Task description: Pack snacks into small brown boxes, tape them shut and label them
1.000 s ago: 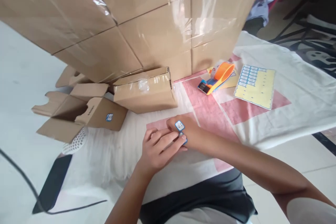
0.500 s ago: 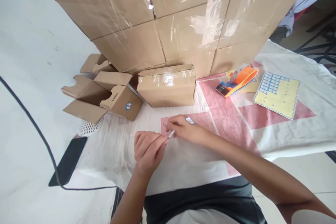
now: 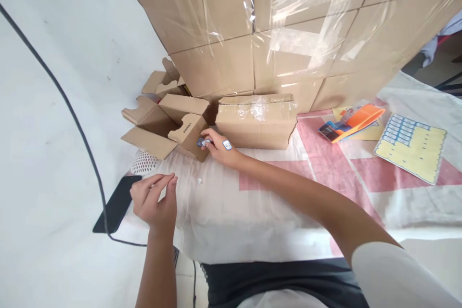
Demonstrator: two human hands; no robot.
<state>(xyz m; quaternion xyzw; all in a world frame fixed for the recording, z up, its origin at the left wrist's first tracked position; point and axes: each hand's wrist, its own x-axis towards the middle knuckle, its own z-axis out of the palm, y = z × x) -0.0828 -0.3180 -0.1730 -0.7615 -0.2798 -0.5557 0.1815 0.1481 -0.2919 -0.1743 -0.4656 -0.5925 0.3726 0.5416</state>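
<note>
My right hand [image 3: 218, 147] reaches to the small open cardboard box [image 3: 169, 127] and pinches a blue-and-white sticker [image 3: 202, 142] against the box's front flap. A second sticker [image 3: 227, 144] sits stuck on the back of that hand. My left hand [image 3: 155, 197] hovers over the white cloth [image 3: 216, 211] near the table's left edge. Its fingers are loosely curled and hold nothing.
A taped closed carton [image 3: 256, 120] lies right of the open box, before a wall of film-wrapped cartons [image 3: 288, 24]. An orange tape dispenser [image 3: 352, 122] and a yellow sticker sheet [image 3: 411, 147] lie at the right. A black phone [image 3: 115, 202], cable [image 3: 72, 115] and white mesh object [image 3: 143, 163] are at the left.
My hands have parted. The right hand moved left and away to the open box with a sticker. The left hand drew back toward the table's left edge. The view swung left.
</note>
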